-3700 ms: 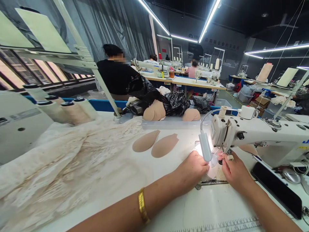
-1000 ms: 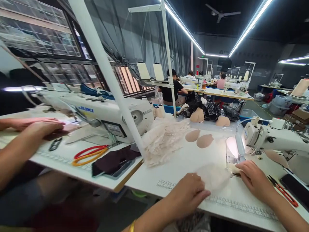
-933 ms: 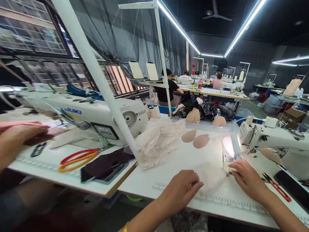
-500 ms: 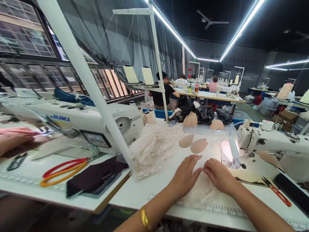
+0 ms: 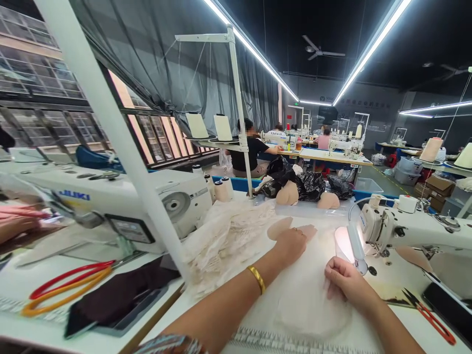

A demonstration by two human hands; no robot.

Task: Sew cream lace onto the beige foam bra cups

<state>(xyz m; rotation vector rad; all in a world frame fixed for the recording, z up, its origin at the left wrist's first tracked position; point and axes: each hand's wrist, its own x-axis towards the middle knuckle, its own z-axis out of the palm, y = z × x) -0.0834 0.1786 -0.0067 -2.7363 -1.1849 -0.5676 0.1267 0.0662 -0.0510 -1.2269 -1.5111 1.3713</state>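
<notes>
At the far left, a white sewing machine (image 5: 121, 196) is seen on the neighbouring table, with one pair of red- and yellow-handled scissors (image 5: 62, 287) and a dark piece of cloth (image 5: 118, 295) lying in front of it. A heap of cream lace fabric (image 5: 224, 241) is piled just right of the white slanting pole (image 5: 110, 132).

The left hand (image 5: 291, 243) is stretched forward, palm down, over two beige bra cups (image 5: 280, 227) that lie side by side on the table; its fingers (image 5: 300, 235) are loosely together and rest on the nearer cup. Whether the cup is gripped cannot be told. A gold bangle (image 5: 257, 279) is worn on that wrist.

A sheer lace piece (image 5: 306, 305) is spread flat on the white table (image 5: 387, 319) between the two arms. The right hand (image 5: 344, 282) is curled at its right edge, the fingers (image 5: 332, 290) bent inward and pinching the lace.

Right of that hand, one lit lamp (image 5: 344, 243) and a second sewing machine (image 5: 409, 228) are found. One small red-handled snipper (image 5: 427, 314) lies near the table's right edge. Two more cup stacks (image 5: 306, 195) are set behind.
</notes>
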